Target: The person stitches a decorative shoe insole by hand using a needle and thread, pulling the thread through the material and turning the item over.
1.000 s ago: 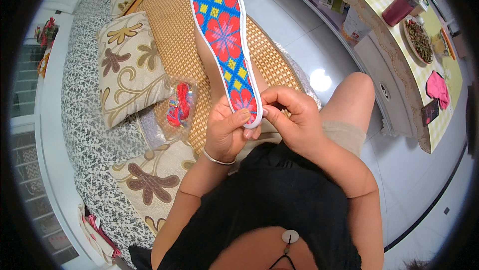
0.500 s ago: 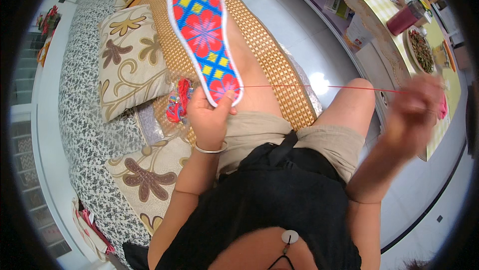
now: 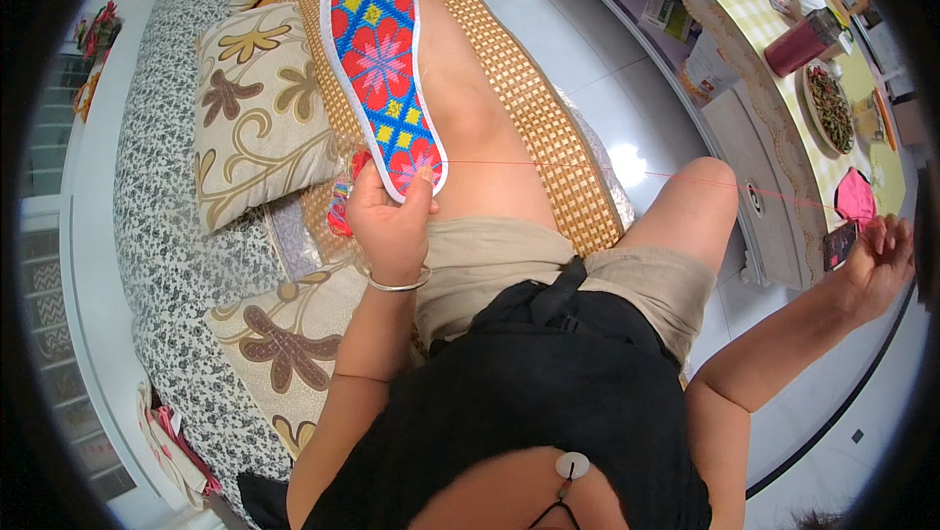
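An embroidered insole [image 3: 380,65], patterned with red flowers and blue and yellow shapes inside a white edge, slants up over my left thigh. Its lower end is pinched between the thumb and fingers of my left hand [image 3: 390,226]. From that end a thin red thread [image 3: 558,167] runs rightward across both legs. My right hand [image 3: 876,261] is far out at the right with curled fingers, closed on the thread; any needle there is too small to make out. Partly behind my left hand lies a bundle of colored thread [image 3: 340,209].
Patterned cushions [image 3: 259,109] lie on the sofa at left, beside a woven mat [image 3: 509,70]. At right, a cabinet [image 3: 729,153] carries a checked cloth, a dark red bottle [image 3: 803,42], a plate of food [image 3: 815,104], a pink cloth [image 3: 854,199] and a phone [image 3: 839,246].
My right hand has moved outward and down to the right, drawing the red thread longer. My left hand and the insole have shifted slightly left.
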`<action>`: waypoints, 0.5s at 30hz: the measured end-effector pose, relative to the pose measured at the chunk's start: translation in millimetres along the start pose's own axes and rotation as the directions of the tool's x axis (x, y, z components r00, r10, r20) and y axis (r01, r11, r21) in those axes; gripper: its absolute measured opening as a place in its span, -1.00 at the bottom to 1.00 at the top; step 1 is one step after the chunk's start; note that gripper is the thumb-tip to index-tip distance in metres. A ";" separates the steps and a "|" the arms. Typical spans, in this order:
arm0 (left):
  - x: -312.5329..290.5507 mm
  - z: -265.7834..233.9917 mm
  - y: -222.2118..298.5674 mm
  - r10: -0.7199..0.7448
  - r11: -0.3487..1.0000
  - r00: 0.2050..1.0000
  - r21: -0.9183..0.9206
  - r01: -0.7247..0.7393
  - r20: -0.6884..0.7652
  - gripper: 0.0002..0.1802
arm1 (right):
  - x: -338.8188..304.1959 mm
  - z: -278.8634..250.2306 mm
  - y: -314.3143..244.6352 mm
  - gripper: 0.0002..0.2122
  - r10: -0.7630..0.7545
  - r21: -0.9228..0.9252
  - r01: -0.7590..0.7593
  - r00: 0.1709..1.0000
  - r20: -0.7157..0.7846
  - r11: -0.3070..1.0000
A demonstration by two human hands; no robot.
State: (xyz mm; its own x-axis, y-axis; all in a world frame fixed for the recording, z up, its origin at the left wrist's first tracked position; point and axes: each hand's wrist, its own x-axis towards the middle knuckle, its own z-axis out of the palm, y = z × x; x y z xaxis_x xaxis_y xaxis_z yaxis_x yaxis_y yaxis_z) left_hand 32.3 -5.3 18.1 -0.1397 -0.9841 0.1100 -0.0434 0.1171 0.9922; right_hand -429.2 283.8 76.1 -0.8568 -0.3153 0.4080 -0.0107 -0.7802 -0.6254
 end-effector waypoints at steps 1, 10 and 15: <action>-0.8 6.2 0.9 -0.029 0.998 1.000 -0.054 0.028 -0.008 -0.84 | -7.7 9.2 12.7 -0.91 -0.078 -0.054 0.072 0.991 -0.107 0.996; -32.8 36.3 31.8 -0.214 0.891 0.934 -0.335 0.306 0.286 -0.84 | -160.6 199.7 119.9 -0.86 0.226 -0.747 0.282 0.837 0.498 0.602; -35.7 40.5 34.4 -0.154 0.914 0.931 -0.311 0.262 0.331 -0.83 | -188.0 203.7 149.1 -0.81 0.132 -0.562 0.449 0.689 0.713 0.695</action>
State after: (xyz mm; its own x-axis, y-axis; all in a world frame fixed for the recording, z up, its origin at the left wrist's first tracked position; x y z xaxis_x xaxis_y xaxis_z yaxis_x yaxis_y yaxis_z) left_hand -4.3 39.4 45.9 -0.4505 -0.8900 -0.0700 0.2314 -0.1921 0.9537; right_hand -164.6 116.7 41.7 -0.2245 -0.7052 0.6725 -0.6817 -0.3795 -0.6255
